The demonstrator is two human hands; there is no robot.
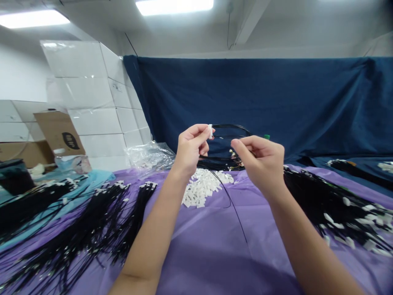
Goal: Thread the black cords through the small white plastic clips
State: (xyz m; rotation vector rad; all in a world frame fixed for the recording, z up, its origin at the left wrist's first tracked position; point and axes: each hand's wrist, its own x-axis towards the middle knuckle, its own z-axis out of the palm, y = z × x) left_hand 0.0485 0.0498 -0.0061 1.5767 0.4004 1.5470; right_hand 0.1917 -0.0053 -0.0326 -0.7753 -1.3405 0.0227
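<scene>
My left hand point(190, 148) pinches a small white plastic connector point(210, 130) between thumb and fingers. Thin black wires point(230, 125) run from the connector and curve in a loop toward my right hand point(264, 157). That hand is closed, thumb against fingers, on the black wires; its exact grip is partly hidden. Loose wire ends point(235, 209) dangle below my hands over the purple cloth. Just beyond and under my hands lies a heap of small white connectors point(202, 186).
Bundles of black wires with white ends lie at left point(89, 221) and right point(325, 196) on the purple tablecloth point(215, 254). A crumpled clear plastic bag point(150, 157), a dark cup point(15, 176) and stacked white boxes point(92, 94) stand left. A blue curtain point(245, 94) hangs behind.
</scene>
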